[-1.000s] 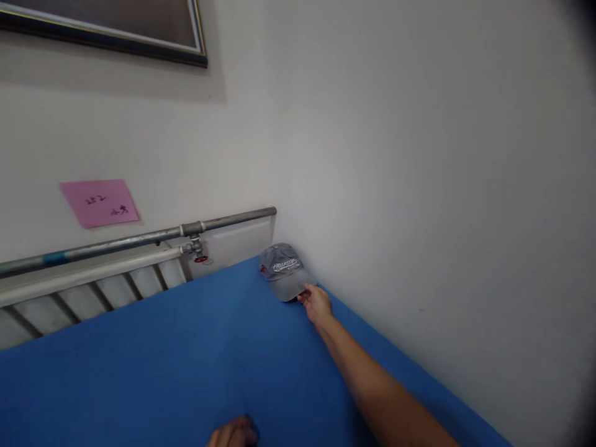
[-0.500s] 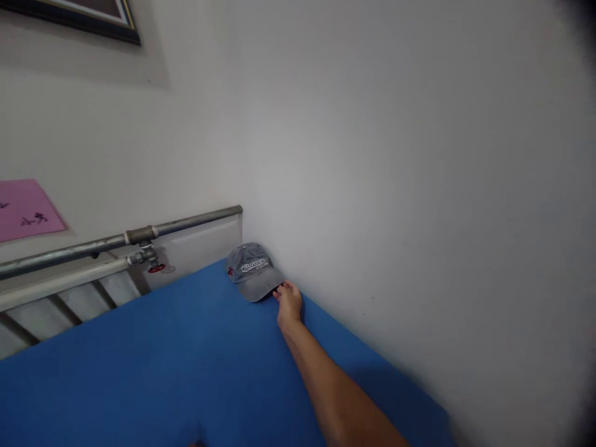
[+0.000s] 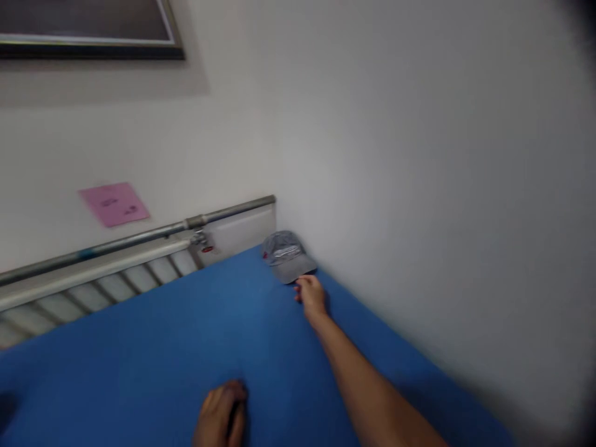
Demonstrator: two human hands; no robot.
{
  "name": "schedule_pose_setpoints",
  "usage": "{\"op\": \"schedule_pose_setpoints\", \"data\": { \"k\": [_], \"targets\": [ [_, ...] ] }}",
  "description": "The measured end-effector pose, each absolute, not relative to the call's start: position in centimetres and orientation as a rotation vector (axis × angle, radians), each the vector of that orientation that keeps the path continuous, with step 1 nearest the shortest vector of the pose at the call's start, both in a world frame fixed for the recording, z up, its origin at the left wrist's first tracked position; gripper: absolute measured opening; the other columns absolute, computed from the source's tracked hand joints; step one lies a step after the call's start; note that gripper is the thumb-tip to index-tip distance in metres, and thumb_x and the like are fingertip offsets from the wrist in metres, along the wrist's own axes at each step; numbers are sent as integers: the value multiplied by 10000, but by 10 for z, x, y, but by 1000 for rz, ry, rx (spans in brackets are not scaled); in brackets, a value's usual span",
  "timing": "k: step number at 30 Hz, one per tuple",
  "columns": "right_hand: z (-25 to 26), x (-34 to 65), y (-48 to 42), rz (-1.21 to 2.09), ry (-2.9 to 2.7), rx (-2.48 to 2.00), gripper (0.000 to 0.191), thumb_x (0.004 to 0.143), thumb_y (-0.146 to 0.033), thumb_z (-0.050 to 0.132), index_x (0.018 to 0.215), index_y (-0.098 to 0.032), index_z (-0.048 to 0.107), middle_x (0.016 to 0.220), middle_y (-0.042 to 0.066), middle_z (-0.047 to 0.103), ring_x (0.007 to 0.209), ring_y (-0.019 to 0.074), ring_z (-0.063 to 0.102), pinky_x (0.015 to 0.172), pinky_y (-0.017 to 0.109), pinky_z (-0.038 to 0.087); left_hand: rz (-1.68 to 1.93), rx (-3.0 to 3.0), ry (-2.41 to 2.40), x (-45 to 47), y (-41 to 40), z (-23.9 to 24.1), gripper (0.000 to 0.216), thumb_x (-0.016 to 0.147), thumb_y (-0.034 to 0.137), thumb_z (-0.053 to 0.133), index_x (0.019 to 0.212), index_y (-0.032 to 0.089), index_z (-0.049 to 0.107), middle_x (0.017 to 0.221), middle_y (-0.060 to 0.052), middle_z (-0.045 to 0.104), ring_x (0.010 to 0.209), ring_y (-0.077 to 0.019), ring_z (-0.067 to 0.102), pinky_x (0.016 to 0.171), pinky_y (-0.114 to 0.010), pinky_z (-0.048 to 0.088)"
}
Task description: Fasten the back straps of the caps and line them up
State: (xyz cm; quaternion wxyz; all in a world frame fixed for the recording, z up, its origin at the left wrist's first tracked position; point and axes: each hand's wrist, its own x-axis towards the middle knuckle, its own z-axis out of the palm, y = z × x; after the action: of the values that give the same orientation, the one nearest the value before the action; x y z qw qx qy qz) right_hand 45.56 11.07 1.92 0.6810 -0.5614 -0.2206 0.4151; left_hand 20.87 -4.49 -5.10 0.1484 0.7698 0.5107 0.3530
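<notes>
A grey baseball cap with pale lettering on its front lies in the far corner of the blue-covered surface, against the wall. My right hand reaches out to its brim, with curled fingers closed on the front edge. Motion blur softens the fingertips there. Nearer to me, my left hand is low over the blue cover, its fingers loosely bent and the thumb apart. Nothing shows in that hand.
A white radiator and a metal pipe with a red-handled valve run along the left wall. Above them hang a pink paper and a framed picture. A bare wall bounds the right side.
The view has swung left, so the cap and wall items sit further right in the picture. My left hand has come into view from the bottom edge. My right hand remains at the brim.
</notes>
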Motion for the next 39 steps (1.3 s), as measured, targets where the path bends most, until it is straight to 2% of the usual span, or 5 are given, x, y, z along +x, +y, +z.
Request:
{"op": "schedule_pose_setpoints", "data": {
  "k": [8, 13, 22, 32, 39],
  "targets": [
    [23, 406, 89, 1148, -1079, -1331, 42, 638, -185, 599, 649, -226, 601, 478, -41, 559, 452, 140, 534, 448, 240, 356, 1278, 1718, 1656, 202, -63, -15, 186, 752, 49, 520, 828, 174, 635, 900, -93, 657, 900, -199, 580, 866, -351, 446],
    [0, 372, 79, 926, -1744, -1229, 86, 691, -309, 531, 699, -253, 596, 624, 13, 643, 588, 199, 611, 570, 307, 437, 1705, 866, 1622, 125, -88, -8, 56, 749, 131, 642, 798, 154, 654, 812, -70, 640, 781, -168, 597, 749, -278, 467],
    [-11, 362, 80, 815, -1972, -1158, 132, 701, -330, 485, 722, -249, 587, 782, 61, 688, 705, 231, 629, 656, 338, 464, 2069, -2, 1672, -62, -117, 41, 37, 910, 195, 505, 889, 165, 502, 807, -26, 572, 689, -128, 611, 625, -250, 519],
    [-7, 363, 68, 789, -1950, -1134, 120, 701, -303, 481, 672, -249, 584, 732, 40, 664, 665, 208, 598, 657, 327, 460, 2097, 78, 1499, -66, -77, 57, 66, 873, 67, 560, 909, 119, 579, 712, 32, 577, 521, -56, 534, 426, -146, 430],
    [-3, 357, 58, 1103, -1569, -1027, 42, 636, -240, 552, 621, -222, 587, 660, -5, 605, 642, 152, 545, 613, 254, 437, 1837, 502, 1341, 7, -73, 61, 319, 638, -9, 744, 910, 136, 660, 825, -16, 706, 678, -155, 666, 566, -251, 563]
  ]
}}
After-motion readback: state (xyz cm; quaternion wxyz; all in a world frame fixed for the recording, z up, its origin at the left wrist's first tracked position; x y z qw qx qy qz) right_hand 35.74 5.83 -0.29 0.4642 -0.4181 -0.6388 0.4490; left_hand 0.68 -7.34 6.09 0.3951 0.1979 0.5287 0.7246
